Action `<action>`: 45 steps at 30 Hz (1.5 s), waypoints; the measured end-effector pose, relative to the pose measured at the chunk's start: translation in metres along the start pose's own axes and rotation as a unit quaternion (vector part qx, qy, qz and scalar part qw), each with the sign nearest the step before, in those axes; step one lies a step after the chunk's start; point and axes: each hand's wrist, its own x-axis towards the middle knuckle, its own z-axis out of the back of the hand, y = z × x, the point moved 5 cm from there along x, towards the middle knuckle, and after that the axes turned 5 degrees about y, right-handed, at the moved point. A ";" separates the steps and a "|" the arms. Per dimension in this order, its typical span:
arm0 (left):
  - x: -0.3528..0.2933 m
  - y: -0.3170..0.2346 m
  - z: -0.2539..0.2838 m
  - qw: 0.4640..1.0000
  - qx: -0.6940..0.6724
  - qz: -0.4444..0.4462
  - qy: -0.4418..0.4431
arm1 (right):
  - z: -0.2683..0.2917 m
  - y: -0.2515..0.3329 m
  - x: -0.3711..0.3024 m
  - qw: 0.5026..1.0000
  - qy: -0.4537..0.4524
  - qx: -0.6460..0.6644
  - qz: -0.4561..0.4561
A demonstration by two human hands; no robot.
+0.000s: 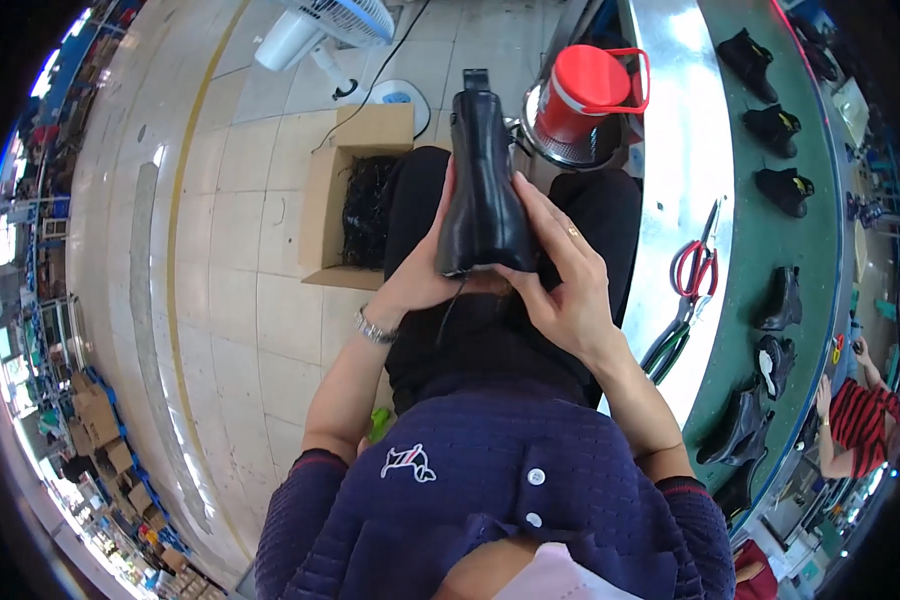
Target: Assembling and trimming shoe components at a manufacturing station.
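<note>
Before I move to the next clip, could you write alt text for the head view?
A left hand and right hand together hold a shiny black boot. To the right, red-handled scissors lie on a metal ledge beside a green surface bearing dark footwear; to the left, an open cardboard box sits on the tiled floor.

Left hand (422,275), right hand (570,285), both on the black boot (484,190)!
It's held over the dark trousers (490,350), narrow end pointing far; to the left, an open carton (320,222) on the tiled floor (230,220); to the right, a red jug (582,85), red-handled scissors (706,243) on the metal bench (675,150), dark shoes (773,130) along the green surface (755,250).
</note>
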 end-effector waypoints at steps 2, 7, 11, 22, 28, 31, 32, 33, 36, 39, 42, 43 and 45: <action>0.011 -0.005 0.011 0.996 0.080 -0.039 0.015 | -0.002 -0.005 -0.006 1.000 -0.004 -0.005 0.026; 0.013 0.002 0.020 0.956 0.262 -0.116 0.054 | -0.009 -0.012 -0.018 1.000 -0.006 -0.010 0.019; 0.016 0.014 0.016 0.961 0.251 -0.097 0.056 | -0.009 -0.016 -0.024 1.000 0.000 -0.012 -0.007; 0.018 0.041 -0.026 0.974 0.187 -0.086 0.093 | 0.023 -0.061 -0.080 0.923 0.007 0.230 -0.309; 0.047 0.050 -0.042 0.998 -0.035 -0.028 -0.052 | 0.025 -0.053 -0.087 0.919 0.124 0.124 -0.353; 0.048 0.066 -0.043 0.991 0.004 -0.059 -0.116 | 0.020 -0.052 -0.093 0.920 0.095 0.063 -0.375; 0.050 0.069 -0.043 0.990 -0.002 -0.065 -0.127 | 0.018 -0.053 -0.091 0.930 0.071 0.052 -0.356; 0.052 0.070 -0.043 0.991 -0.006 -0.062 -0.123 | 0.018 -0.052 -0.087 0.929 0.068 0.049 -0.361; 0.053 0.083 -0.025 0.990 -0.016 -0.044 -0.131 | 0.009 -0.054 -0.076 0.926 0.078 -0.014 -0.370; 0.051 0.062 -0.017 0.987 -0.115 -0.072 -0.089 | 0.000 -0.046 -0.063 0.941 0.103 -0.062 -0.316; 0.042 0.049 0.008 0.990 -0.094 -0.097 -0.043 | -0.001 -0.038 -0.048 0.950 0.108 0.067 -0.284; 0.037 0.047 0.011 0.991 -0.086 -0.100 -0.015 | -0.004 -0.036 -0.047 0.939 0.127 0.144 -0.284; 0.029 0.039 0.005 0.994 -0.095 -0.043 -0.030 | -0.010 -0.037 -0.045 0.911 0.137 0.204 -0.331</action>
